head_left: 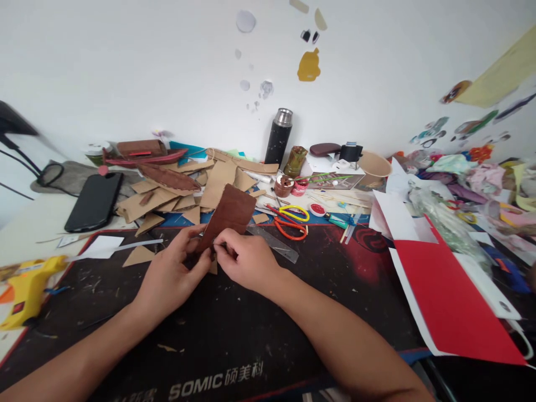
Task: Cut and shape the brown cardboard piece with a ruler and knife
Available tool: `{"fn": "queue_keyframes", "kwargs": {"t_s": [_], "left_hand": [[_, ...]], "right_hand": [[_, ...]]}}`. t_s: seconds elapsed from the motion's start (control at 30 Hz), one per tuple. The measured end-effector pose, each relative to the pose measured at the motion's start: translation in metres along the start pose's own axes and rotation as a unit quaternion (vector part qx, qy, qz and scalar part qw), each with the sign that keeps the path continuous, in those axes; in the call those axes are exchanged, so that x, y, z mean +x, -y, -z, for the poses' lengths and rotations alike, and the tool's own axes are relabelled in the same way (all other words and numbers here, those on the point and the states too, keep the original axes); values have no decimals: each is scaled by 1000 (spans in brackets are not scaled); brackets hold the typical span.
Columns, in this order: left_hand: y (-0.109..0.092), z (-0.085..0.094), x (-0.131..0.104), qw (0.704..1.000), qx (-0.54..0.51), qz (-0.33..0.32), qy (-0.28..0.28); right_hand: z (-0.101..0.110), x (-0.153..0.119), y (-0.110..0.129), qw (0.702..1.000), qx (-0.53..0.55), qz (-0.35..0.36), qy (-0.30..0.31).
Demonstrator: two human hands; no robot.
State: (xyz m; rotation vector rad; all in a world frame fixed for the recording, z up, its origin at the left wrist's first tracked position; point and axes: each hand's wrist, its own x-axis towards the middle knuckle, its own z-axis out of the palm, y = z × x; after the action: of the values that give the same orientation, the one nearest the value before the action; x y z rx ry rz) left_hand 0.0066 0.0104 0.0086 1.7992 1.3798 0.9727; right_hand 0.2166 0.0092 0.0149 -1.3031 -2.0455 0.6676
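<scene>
A flat piece of brown-painted cardboard (233, 211) stands tilted above the dark desk mat. My left hand (178, 265) grips its lower left edge between thumb and fingers. At the lower right corner my right hand (247, 258) is closed in a pinch, its fingertips touching or very near the piece; what they hold, if anything, is hidden. Just behind the hands lie scraps of plain cardboard (218, 181). A clear plastic ruler (278, 245) lies on the mat right of the piece, beside scissors with red and yellow handles (290, 228).
A yellow glue gun (36, 287) and a black phone (94, 202) lie at the left. Brown boat-shaped models (167, 177), a black thermos (279, 137) and paint jars (283, 186) line the wall side. Red paper (452, 296) covers the right side of the black mat (234, 335).
</scene>
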Motion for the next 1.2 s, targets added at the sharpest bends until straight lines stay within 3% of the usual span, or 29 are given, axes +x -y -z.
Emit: {"fn": "queue_keyframes", "kwargs": {"t_s": [0.57,0.77,0.97,1.07,1.2], "left_hand": [[-1,0,5,994,-83,63,3],[-4,3,13,980,-177,92,3],[-5,10,21,953,-279,113,-30],[-6,12,23,937,-327,121,-39],[-7,13,23,920,-369,127,-26]], "right_hand": [[-3,-1,-2,1000,13,-24,11],[1,-7,-1,997,67,3,-40],[12,0,-7,964,219,-54,-143],[16,6,-13,940,295,-100,-142],[17,10,-15,919,360,-126,-96]]}}
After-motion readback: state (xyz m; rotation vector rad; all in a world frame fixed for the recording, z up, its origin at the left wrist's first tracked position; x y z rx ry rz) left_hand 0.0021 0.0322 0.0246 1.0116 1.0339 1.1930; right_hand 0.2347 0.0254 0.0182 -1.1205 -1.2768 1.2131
